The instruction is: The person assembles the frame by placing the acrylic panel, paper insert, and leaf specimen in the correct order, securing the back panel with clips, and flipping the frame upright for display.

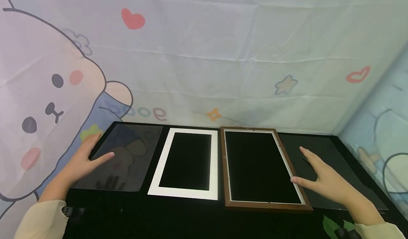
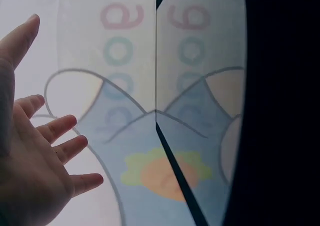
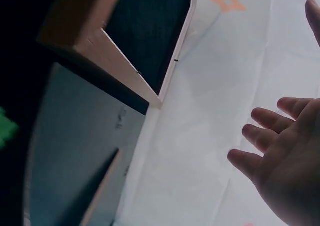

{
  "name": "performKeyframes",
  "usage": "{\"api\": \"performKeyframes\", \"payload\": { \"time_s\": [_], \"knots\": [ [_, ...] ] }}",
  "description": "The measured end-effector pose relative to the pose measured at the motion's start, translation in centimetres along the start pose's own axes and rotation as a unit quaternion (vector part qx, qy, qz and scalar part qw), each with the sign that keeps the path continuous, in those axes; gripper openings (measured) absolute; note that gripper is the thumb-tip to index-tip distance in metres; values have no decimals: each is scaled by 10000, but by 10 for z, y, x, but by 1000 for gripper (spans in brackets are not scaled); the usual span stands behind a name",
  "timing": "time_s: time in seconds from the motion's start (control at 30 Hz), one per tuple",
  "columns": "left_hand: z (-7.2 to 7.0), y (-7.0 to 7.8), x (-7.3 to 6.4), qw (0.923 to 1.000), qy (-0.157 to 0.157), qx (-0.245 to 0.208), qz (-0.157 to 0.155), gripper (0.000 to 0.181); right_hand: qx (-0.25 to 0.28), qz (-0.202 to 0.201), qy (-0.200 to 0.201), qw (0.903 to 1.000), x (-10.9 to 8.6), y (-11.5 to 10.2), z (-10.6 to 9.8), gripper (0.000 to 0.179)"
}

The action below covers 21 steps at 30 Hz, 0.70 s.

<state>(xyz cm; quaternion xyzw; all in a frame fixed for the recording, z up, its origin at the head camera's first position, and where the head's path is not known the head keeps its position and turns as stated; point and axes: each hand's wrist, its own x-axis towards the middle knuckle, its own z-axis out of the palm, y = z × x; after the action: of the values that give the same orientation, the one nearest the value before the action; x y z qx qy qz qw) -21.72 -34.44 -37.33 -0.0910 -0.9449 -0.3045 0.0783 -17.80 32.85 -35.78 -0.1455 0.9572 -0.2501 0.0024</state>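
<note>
My left hand point(image 1: 84, 159), fingers spread, hovers at the left edge of a clear, reflective sheet point(image 1: 127, 168) lying on the black table. A white mat point(image 1: 214, 161) with a rectangular opening lies beside that sheet. To its right is a brown wooden picture frame point(image 1: 267, 206), its inner rim facing up. Above the frame's right side hangs my right hand point(image 1: 328, 180), fingers extended and holding nothing. Partly behind that hand lies a dark grey backing board point(image 1: 318, 143); the right wrist view shows a narrow stand leg point(image 3: 102, 186) on it.
A printed cloth backdrop point(image 1: 197, 72) with a cartoon bear rises behind the table, and another cloth point(image 1: 379, 125) borders the right side. Green leaves point(image 1: 330, 226) stick up by the right sleeve at the near edge. The black tabletop point(image 1: 159, 214) extends in front of the row.
</note>
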Motion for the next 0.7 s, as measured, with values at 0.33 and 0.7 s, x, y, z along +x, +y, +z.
{"api": "performKeyframes", "payload": {
  "time_s": [0.33,0.7],
  "knots": [
    [5,-27,-10,9994,-34,-316,-126,93,191,259,-178,9993,-15,15,28,101],
    [0,-47,-16,9930,-490,-114,-1068,99,289,420,-514,9974,-24,26,49,96]
  ]
}}
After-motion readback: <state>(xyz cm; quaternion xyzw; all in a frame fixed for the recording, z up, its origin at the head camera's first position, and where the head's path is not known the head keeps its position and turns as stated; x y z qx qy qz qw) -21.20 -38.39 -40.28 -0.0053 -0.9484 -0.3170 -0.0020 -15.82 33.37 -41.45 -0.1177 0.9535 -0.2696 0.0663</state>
